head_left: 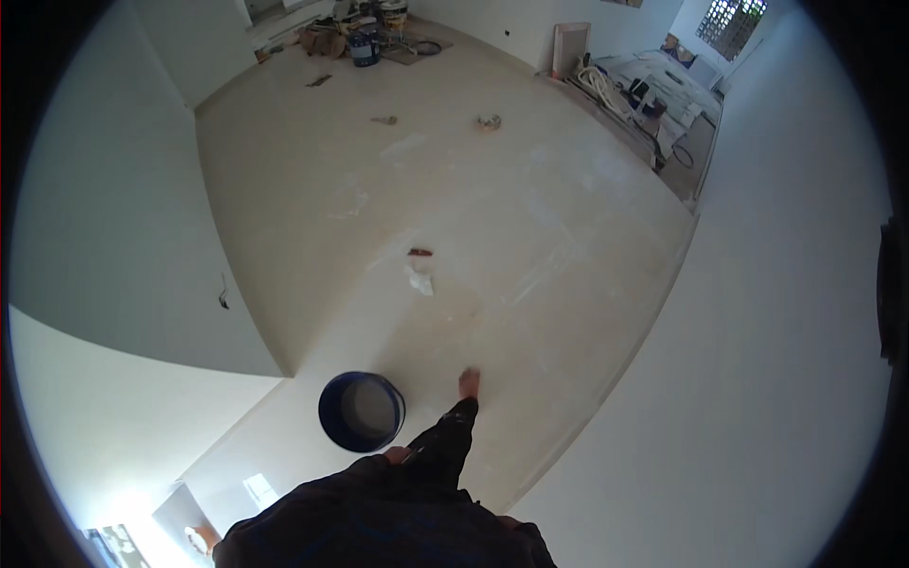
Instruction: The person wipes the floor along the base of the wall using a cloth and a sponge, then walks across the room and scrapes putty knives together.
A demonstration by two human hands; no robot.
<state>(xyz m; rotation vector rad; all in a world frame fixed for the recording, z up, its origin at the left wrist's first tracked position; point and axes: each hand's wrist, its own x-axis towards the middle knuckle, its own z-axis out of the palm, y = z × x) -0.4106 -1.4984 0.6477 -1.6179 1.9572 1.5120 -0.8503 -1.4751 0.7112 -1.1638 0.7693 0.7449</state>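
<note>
A dark blue bucket hangs at my left side, with greyish contents visible inside. My left hand is closed beside its rim and appears to hold it by the handle, though the handle itself is not distinct. Only a sliver of my right hand shows at the edge of my dark shirt; its fingers are hidden. My bare foot is on the pale floor ahead of me.
A small dark red object and a white scrap lie on the floor ahead. Farther off are a blue bucket among piled items, debris and a coiled hose. Walls flank both sides.
</note>
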